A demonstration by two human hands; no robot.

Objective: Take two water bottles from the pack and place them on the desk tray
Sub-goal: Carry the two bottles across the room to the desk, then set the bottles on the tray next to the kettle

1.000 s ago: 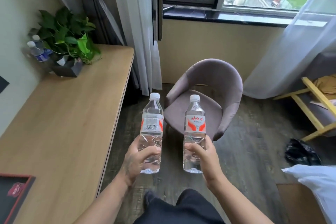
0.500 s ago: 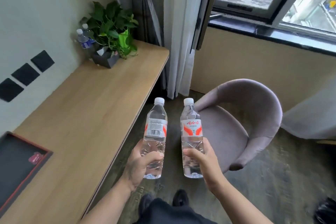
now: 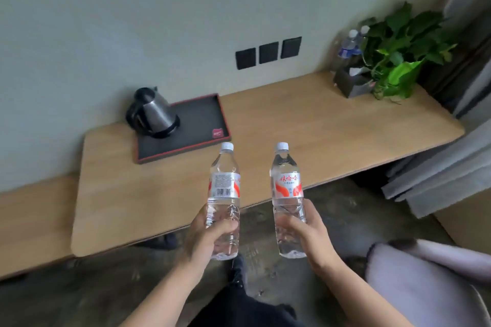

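Since half a second ago the view has swung left: the window and most of the chair are gone, and the whole desk with its tray now faces the camera, while both bottles stay upright in the same grips. The left bottle (image 3: pixel 224 202), barcode side showing, is clasped around its lower half by the left hand (image 3: pixel 206 237). The right bottle (image 3: pixel 288 199), red-and-white label forward, is gripped low down by the right hand (image 3: pixel 308 233). Both are held in the air at the near edge of the desk (image 3: pixel 292 125), apart from each other and not touching the wood. The black, red-rimmed tray (image 3: pixel 202 119) lies further back towards the wall, with a kettle (image 3: pixel 152 114) standing on its left part. At the desk's far right end are a leafy plant (image 3: pixel 401 48) and two small bottles (image 3: pixel 352 44) beside it. Three dark wall plates (image 3: pixel 268 52) sit above the desk.
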